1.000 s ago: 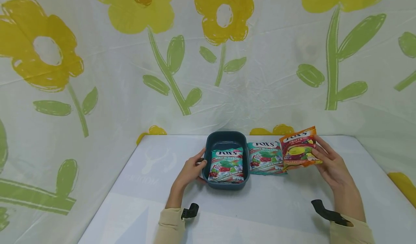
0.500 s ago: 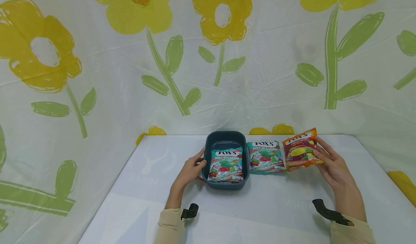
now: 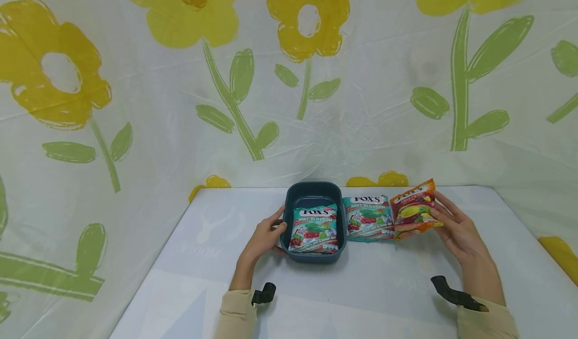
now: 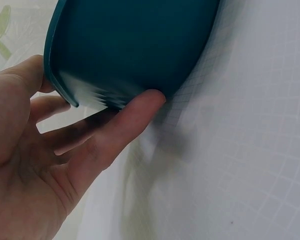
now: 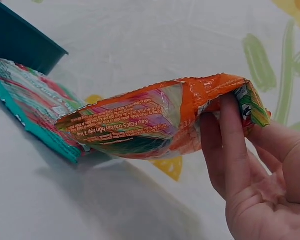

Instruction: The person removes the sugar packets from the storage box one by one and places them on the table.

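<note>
My left hand (image 3: 263,236) grips the left wall of a dark teal plastic bin (image 3: 313,259), thumb at the rim and fingers along the outside. Inside the bin's near part lies a green Fox's Mint Blossom candy bag (image 3: 314,229). A second Mint Blossom bag (image 3: 369,219) lies on the table against the bin's right side. My right hand (image 3: 458,228) pinches the right edge of an orange Fox's Fruits candy bag (image 3: 413,209). In the right wrist view that orange bag (image 5: 135,122) is tilted, raised off the table at the held end, its far end by the green bag (image 5: 35,107).
A white table (image 3: 343,299) with faint printed marks carries everything. Behind it hangs a pale curtain (image 3: 370,93) with yellow flowers and green leaves. Black wrist mounts (image 3: 265,293) sit at both sleeves.
The orange bag has swung and shifted slightly, its left edge now at the right edge of the green bag on the table. My left hand and the bin stay put.
</note>
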Motion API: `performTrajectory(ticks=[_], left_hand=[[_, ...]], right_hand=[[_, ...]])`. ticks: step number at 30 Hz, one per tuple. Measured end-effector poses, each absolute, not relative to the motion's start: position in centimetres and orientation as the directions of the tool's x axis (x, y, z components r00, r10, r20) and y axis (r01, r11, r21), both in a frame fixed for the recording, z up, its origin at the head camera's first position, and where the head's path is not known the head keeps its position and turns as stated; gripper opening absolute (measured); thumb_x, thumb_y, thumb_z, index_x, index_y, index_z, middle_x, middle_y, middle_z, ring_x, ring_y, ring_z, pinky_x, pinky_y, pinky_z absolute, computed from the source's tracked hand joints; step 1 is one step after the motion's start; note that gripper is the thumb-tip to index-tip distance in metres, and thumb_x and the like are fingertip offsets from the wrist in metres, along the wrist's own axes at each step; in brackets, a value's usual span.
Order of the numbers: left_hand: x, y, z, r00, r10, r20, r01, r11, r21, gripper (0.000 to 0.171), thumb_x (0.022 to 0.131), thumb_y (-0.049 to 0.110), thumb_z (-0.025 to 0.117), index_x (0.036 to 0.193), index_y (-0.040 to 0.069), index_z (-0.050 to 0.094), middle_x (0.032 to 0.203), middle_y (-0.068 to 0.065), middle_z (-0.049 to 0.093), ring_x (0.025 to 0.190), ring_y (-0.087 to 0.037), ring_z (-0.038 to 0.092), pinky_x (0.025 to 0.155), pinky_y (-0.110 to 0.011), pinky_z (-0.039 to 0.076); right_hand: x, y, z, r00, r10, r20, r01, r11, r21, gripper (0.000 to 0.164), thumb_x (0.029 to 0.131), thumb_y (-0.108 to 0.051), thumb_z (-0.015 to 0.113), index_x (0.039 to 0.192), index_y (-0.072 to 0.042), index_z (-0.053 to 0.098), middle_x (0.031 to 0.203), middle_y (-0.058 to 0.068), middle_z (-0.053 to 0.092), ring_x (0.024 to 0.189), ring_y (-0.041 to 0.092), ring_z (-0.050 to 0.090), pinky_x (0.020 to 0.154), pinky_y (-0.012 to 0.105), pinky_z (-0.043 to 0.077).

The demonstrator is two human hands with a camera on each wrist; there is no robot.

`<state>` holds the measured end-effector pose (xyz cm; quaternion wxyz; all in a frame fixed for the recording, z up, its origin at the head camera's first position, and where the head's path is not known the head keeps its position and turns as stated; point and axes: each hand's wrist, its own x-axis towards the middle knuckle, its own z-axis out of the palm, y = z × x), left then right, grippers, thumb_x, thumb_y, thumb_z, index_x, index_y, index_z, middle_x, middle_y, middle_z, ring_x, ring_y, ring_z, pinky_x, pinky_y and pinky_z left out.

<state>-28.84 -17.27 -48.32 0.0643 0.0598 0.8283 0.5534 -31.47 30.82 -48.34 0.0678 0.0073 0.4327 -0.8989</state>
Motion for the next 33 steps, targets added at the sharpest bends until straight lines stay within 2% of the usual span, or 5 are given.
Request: performTrajectory(ticks=[17, 23, 28, 33], left_hand=[[-28.85, -17.27, -48.45, -0.986, 0.163, -0.036, 0.031, 0.391, 0.920, 0.057, 0.101, 0.020, 0.050, 0.155, 0.021, 0.031, 0.142, -0.024, 0.052, 0.113, -0.037, 0.063, 0.053, -0.040, 0.062], [-28.88, -17.23, -48.28, -0.985, 0.169, -0.033, 0.034, 0.382, 0.924, 0.058, 0.101, 0.020, 0.050, 0.155, 0.021, 0.031, 0.142, -0.025, 0.051, 0.113, -0.037, 0.063, 0.054, -0.040, 0.062], [-28.94, -17.22, -48.27, -0.986, 0.162, -0.036, 0.030, 0.388, 0.921, 0.058, 0.100, 0.020, 0.050, 0.155, 0.021, 0.031, 0.141, -0.024, 0.052, 0.111, -0.036, 0.063, 0.054, -0.040, 0.062], [-28.96, -17.22, -48.33, -0.987, 0.159, -0.038, 0.029, 0.397, 0.917, 0.058, 0.100, 0.020, 0.051, 0.155, 0.022, 0.032, 0.140, -0.023, 0.053, 0.111, -0.035, 0.063, 0.054, -0.040, 0.062]], right_hand=[[-31.77, 30.55, -48.72, -0.986, -0.113, -0.124, 0.165, -0.518, -0.839, 0.057, 0.096, -0.006, 0.059, 0.146, -0.031, 0.047, 0.113, -0.019, 0.069, 0.098, 0.002, 0.065, 0.082, 0.022, 0.061], [-31.60, 30.70, -48.50, -0.979, -0.094, -0.182, 0.205, -0.467, -0.860, 0.056, 0.096, -0.015, 0.061, 0.146, -0.035, 0.045, 0.113, -0.023, 0.065, 0.096, 0.000, 0.063, 0.079, 0.019, 0.060], [-31.59, 30.67, -48.14, -0.972, -0.057, -0.226, 0.230, -0.396, -0.889, 0.058, 0.094, -0.027, 0.064, 0.148, -0.036, 0.042, 0.117, -0.019, 0.053, 0.096, 0.000, 0.058, 0.077, 0.018, 0.059], [-31.72, 30.76, -47.89, -0.970, -0.017, -0.242, 0.239, -0.236, -0.942, 0.066, 0.090, -0.035, 0.068, 0.150, -0.037, 0.039, 0.115, -0.020, 0.053, 0.093, -0.001, 0.057, 0.074, 0.016, 0.058]])
